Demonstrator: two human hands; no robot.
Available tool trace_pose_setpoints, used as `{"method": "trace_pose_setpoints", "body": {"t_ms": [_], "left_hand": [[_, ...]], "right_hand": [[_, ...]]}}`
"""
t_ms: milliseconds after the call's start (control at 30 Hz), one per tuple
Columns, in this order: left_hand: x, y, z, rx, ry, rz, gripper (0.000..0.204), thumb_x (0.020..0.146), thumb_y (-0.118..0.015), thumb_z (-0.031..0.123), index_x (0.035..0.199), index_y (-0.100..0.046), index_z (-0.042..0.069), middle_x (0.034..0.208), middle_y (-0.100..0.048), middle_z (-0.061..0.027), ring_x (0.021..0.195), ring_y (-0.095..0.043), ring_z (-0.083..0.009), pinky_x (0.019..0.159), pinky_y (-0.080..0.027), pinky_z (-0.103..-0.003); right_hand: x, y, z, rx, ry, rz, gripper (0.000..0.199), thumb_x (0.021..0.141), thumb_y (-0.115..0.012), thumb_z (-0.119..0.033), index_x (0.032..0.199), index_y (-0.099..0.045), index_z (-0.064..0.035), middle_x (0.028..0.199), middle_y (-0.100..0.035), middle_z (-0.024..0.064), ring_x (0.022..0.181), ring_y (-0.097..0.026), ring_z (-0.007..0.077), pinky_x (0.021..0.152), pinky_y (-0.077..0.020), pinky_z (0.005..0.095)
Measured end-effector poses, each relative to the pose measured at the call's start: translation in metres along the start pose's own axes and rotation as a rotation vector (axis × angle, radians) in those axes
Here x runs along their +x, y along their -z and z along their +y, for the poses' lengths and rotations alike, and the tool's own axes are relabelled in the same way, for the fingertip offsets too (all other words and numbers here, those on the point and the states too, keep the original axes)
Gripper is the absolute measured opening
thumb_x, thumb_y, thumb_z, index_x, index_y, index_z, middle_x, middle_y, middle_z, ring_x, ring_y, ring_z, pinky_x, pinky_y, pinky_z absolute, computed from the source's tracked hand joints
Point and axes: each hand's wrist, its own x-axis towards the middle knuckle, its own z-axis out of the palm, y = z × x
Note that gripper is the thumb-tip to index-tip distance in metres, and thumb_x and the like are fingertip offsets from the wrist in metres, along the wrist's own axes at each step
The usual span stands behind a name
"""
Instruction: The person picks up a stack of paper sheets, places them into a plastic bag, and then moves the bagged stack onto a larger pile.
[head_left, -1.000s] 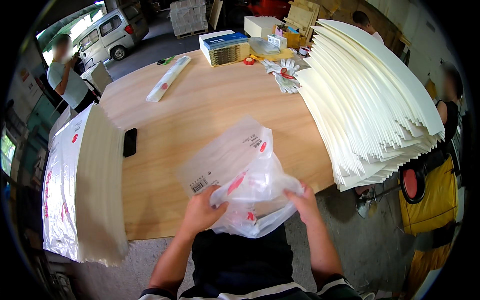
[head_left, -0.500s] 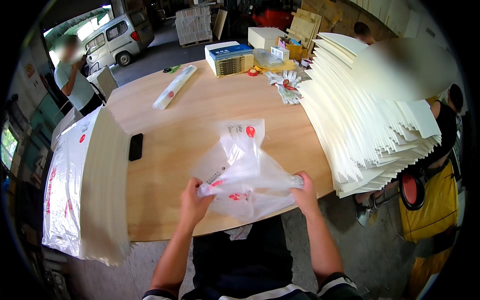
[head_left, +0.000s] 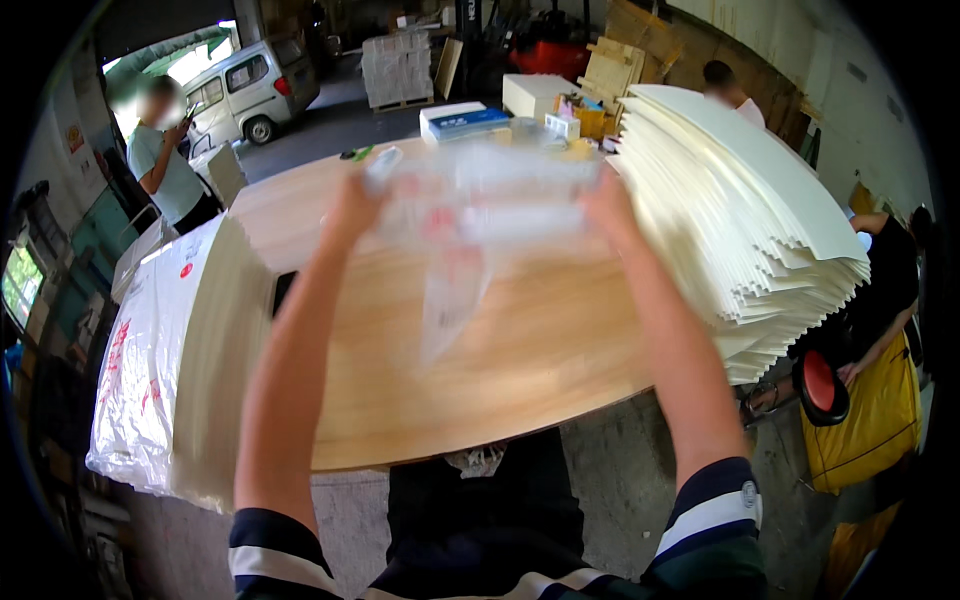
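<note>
Up high, both arms stretched out: left hand (head_left: pixel 352 205) & right hand (head_left: pixel 608 200) each have fingers closed on an end of a clear plastic bag (head_left: pixel 470 230) w/ red print, blurred, hanging above the round wooden table (head_left: pixel 520 350), near the stacked white sheets (head_left: pixel 740 220).

Soft daylight from the doorway, motion-blurred centre, dark fisheye-bent rim.

clear plastic bag with red print (head_left: pixel 470 215) | light wooden bench (head_left: pixel 520 350) | cream-white stacked sheets (head_left: pixel 740 210) | navy sleeves with white stripes (head_left: pixel 715 515)
</note>
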Motion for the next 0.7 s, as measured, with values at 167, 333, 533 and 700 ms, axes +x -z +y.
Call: {"method": "trace_pose_setpoints", "body": {"t_ms": [167,333,533,700], "left_hand": [[-0.018,0.094,0.063,0.099,-0.618,0.709,0.024,0.080,-0.069,0.009,0.097,-0.058,-0.002,0.090,-0.066,-0.0186,0.083,-0.065,-0.0327,0.074,-0.051,-0.042],[-0.063,0.006,-0.022,0.292,-0.070,-0.247,0.033,0.080,-0.065,0.011,0.110,-0.065,-0.005,0.114,-0.064,-0.0285,0.114,-0.058,-0.0431,0.095,-0.048,-0.047],[-0.052,0.118,0.087,-0.123,-0.417,0.625,0.023,0.074,-0.070,0.002,0.095,-0.059,0.001,0.096,-0.063,-0.0193,0.080,-0.060,-0.0408,0.072,-0.048,-0.044],[-0.095,0.026,0.003,0.271,-0.347,-0.076,0.017,0.078,-0.071,0.009,0.093,-0.063,0.005,0.095,-0.067,-0.0176,0.087,-0.064,-0.0381,0.075,-0.050,-0.048]], "right_hand": [[-0.012,0.070,-0.139,0.487,0.697,0.653,0.032,0.084,-0.063,-0.010,0.113,-0.060,0.0024,0.099,-0.067,0.0167,0.085,-0.066,0.0274,0.079,-0.0515,0.0380],[-0.040,-0.073,0.038,-0.057,-0.135,-0.413,0.043,0.081,-0.059,-0.007,0.123,-0.055,0.0030,0.117,-0.063,0.0203,0.099,-0.064,0.0312,0.089,-0.0495,0.0400],[0.001,0.022,-0.120,0.441,0.412,0.281,0.039,0.081,-0.055,-0.003,0.119,-0.056,0.0024,0.110,-0.064,0.0181,0.100,-0.062,0.0245,0.088,-0.0512,0.0409],[-0.053,-0.053,-0.001,-0.003,0.390,0.007,0.033,0.083,-0.064,-0.014,0.112,-0.065,0.0012,0.100,-0.069,0.0146,0.093,-0.066,0.0235,0.085,-0.0520,0.0410]]}}
